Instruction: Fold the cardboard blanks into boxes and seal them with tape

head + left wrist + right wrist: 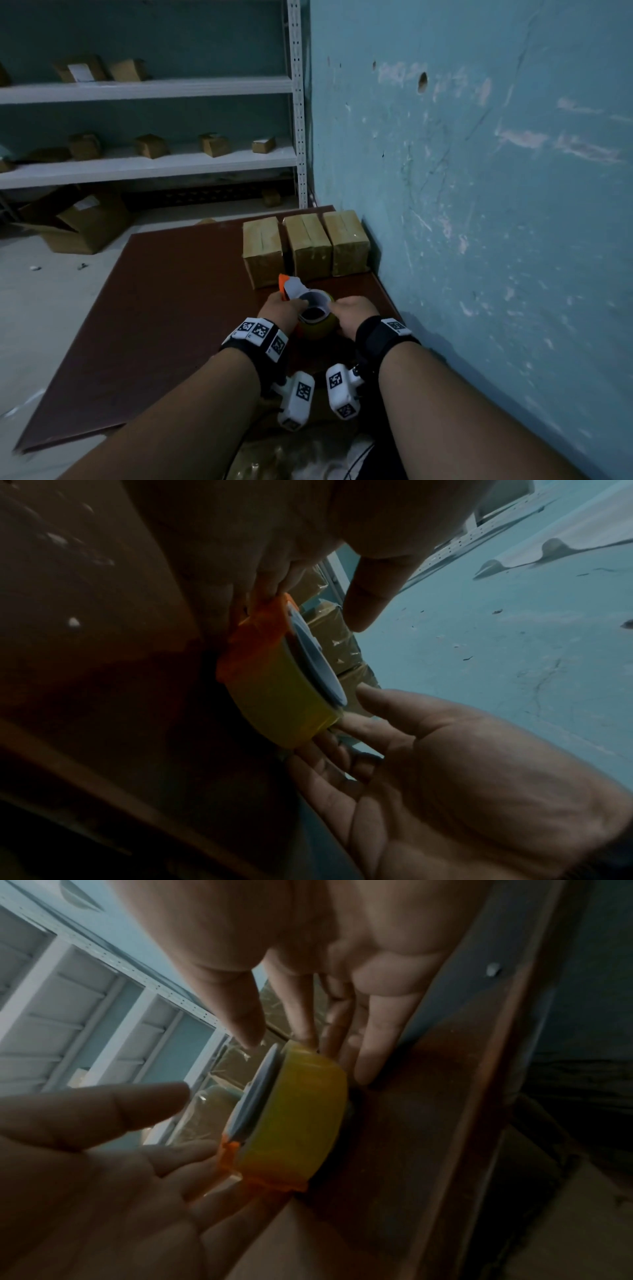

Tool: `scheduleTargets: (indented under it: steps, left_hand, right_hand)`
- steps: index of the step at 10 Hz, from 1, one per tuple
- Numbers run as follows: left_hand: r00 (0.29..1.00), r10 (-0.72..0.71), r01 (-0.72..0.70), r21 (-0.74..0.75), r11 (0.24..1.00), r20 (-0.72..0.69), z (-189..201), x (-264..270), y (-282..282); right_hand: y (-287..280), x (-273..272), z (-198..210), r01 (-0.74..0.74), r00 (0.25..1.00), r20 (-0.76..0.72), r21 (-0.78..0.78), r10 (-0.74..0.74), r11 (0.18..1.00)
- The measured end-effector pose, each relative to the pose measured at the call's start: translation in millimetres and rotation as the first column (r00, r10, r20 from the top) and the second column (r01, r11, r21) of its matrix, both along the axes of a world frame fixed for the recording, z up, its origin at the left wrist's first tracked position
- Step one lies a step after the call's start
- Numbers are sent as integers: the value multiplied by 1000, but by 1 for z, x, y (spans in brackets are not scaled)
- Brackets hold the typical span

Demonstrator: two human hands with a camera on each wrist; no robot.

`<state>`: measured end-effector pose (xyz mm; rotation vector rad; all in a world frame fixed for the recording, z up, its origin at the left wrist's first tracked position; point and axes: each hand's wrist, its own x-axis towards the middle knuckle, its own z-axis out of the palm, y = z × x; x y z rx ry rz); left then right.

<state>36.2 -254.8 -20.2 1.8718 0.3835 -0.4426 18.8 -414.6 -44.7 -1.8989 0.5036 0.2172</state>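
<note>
A yellow tape roll [317, 329] with a white core and an orange cutter [282, 284] lies flat on the brown table [171, 308]. My left hand [284, 310] touches the cutter side with straight fingers, its thumb held apart. My right hand [352, 315] rests its straight fingers against the roll's other side. In the left wrist view the tape roll [284, 696] lies between my left hand [308, 607] and my right hand [349, 712]. The right wrist view shows the tape roll [301, 1110], the right hand [308, 1042] and the left hand [198, 1123]. Three taped boxes [308, 245] stand behind.
A teal wall [479, 205] runs close along the table's right edge. White shelves [147, 161] at the back carry several small cartons. An open carton [82, 222] lies on the floor to the left. Crumpled plastic [291, 455] sits near my body.
</note>
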Motion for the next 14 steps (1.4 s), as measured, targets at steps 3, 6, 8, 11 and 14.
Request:
scheduleTargets:
  steps: [3, 6, 8, 11, 14]
  left_hand:
    - [984, -150, 153, -30, 988, 99, 12, 3, -53]
    - [959, -282, 282, -52, 958, 12, -7, 5, -82]
    - [960, -279, 282, -131, 950, 41, -5, 10, -80]
    - [970, -212, 220, -64, 973, 119, 18, 5, -30]
    - [969, 37, -9, -117, 993, 244, 108, -26, 92]
  right_hand:
    - [-44, -24, 24, 173, 985, 48, -219, -166, 960]
    - [-61, -27, 7, 170, 977, -82, -251, -196, 953]
    - [-60, -24, 9, 183, 973, -88, -257, -212, 949]
    - [-59, -32, 19, 232, 967, -43, -275, -253, 933]
    - [7, -49, 80, 239, 969, 131, -307, -207, 921]
